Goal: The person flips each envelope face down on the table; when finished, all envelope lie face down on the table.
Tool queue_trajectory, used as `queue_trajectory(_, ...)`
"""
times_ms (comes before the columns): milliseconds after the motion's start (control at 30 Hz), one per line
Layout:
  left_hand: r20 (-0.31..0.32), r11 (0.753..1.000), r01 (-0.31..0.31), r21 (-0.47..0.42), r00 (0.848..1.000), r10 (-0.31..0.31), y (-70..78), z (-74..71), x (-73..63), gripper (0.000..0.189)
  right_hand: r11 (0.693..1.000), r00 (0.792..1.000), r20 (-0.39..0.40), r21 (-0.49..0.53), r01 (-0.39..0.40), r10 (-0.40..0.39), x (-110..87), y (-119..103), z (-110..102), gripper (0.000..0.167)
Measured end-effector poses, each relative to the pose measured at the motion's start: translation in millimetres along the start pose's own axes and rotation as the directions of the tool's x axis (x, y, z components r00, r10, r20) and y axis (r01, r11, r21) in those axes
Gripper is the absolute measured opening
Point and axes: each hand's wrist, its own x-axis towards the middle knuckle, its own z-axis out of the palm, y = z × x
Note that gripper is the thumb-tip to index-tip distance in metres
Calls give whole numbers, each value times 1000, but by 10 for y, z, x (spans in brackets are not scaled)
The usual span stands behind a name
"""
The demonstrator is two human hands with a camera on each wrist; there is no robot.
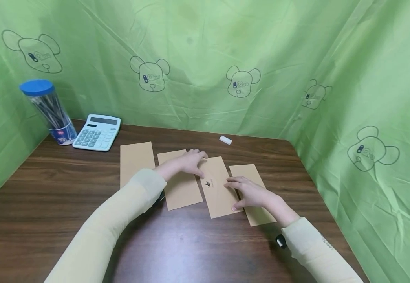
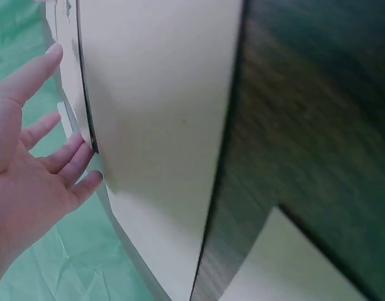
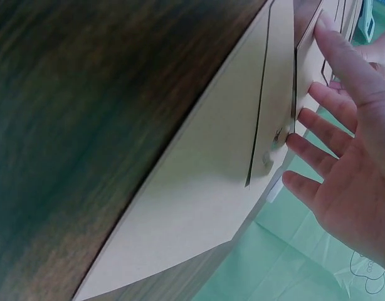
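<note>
Several brown kraft-paper envelopes lie in a slanting row on the table. One, the crown-printed envelope point(image 1: 219, 198), lies between my hands. My left hand point(image 1: 190, 161) reaches over the plain envelope point(image 1: 182, 192) beside it, fingertips at the crown envelope's far left corner. From the other side my right hand point(image 1: 249, 192) spans the right-hand envelope point(image 1: 249, 171), with thumb and fingertips at the crown envelope's right edge. Both hands have spread, slightly bent fingers, and neither pinches anything. The leftmost envelope point(image 1: 134, 161) is partly hidden by my left sleeve.
A light blue calculator point(image 1: 97, 133) and a blue-lidded clear jar point(image 1: 51, 112) of dark sticks stand at the back left. A small white eraser-like block point(image 1: 225, 140) lies near the back edge. Green curtains point(image 1: 198, 51) surround the wooden table point(image 1: 180, 251) at the back and sides.
</note>
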Motion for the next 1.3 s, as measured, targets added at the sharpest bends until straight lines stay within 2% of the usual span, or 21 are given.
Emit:
queue_trajectory(133, 0, 999, -24, -44, 1000, 24, -2, -48, 29, 68, 1000, 1000, -1, -7, 1, -1, -2, -9, -9, 77)
queue_trajectory(400, 24, 990, -119, -79, 992, 121, -23, -109, -15, 47, 1000, 1000, 8, -2, -13, 13, 0, 5, -9, 77)
queue_trajectory(600, -1, 980, -186, -71, 982, 187, -75, -117, -35, 45, 999, 1000, 16, 35, -16, 15, -19, 33, -4, 76)
queue_trajectory(733, -28, 977, -204, -64, 979, 203, -107, -104, -32, 40, 999, 1000, 18, 45, -22, 21, -33, 17, -20, 75)
queue_trajectory(1000, -96, 970, -239, -41, 967, 234, -93, -146, -30, 32, 995, 995, -99, 100, 15, -5, -44, -162, -149, 63)
queue_trajectory(1200, -117, 958, -283, -49, 954, 276, -49, -211, -50, 26, 994, 989, -146, 106, -6, 22, -27, -366, -233, 61)
queue_trajectory(1300, -123, 957, -286, -48, 953, 278, -30, -235, -59, 22, 994, 984, -175, 110, 5, 15, -2, -465, -259, 60)
